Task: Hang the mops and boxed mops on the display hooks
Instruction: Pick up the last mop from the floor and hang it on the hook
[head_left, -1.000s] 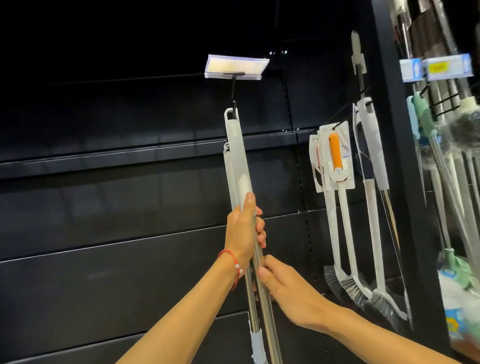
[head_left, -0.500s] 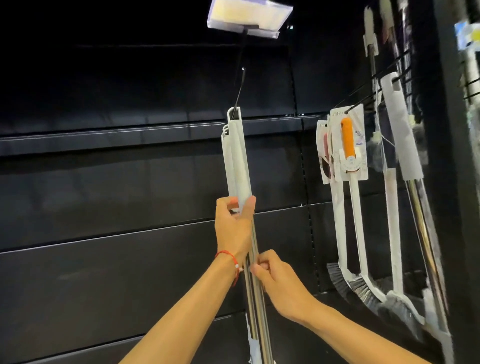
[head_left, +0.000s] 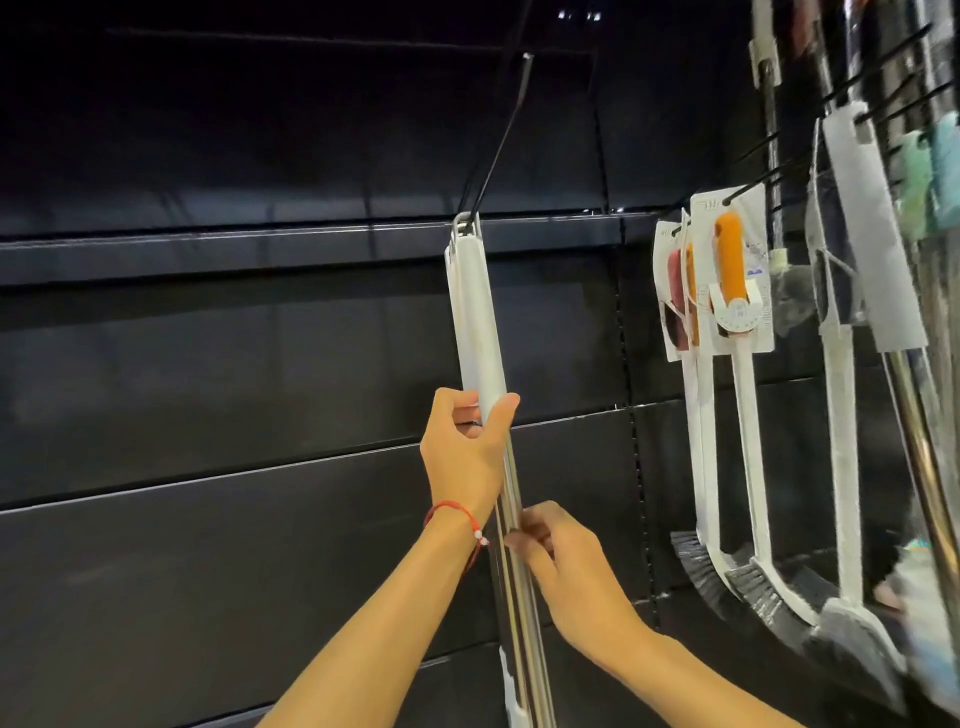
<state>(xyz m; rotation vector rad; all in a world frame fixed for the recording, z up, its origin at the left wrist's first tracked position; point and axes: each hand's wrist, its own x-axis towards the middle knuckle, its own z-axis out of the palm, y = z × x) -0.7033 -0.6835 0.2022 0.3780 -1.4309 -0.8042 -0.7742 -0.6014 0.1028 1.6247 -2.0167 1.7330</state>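
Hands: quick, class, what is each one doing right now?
Left hand: grips the white mop handle.
Right hand: holds the steel mop pole.

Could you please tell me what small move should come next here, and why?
Probably ease both hands off: the top loops of the white-handled steel mops appear threaded on the black wire hook, while the left hand grips and the right hand pinches them.

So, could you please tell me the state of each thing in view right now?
Front mop: upright, top loop on the hook.
Rear mop: close behind; hooking unclear.
Display hook: threaded through the front mop's loop.
Left hand: grips the front mop.
Right hand: pinches the front mop lower down.
Orange-handled brush: hanging on its hook.
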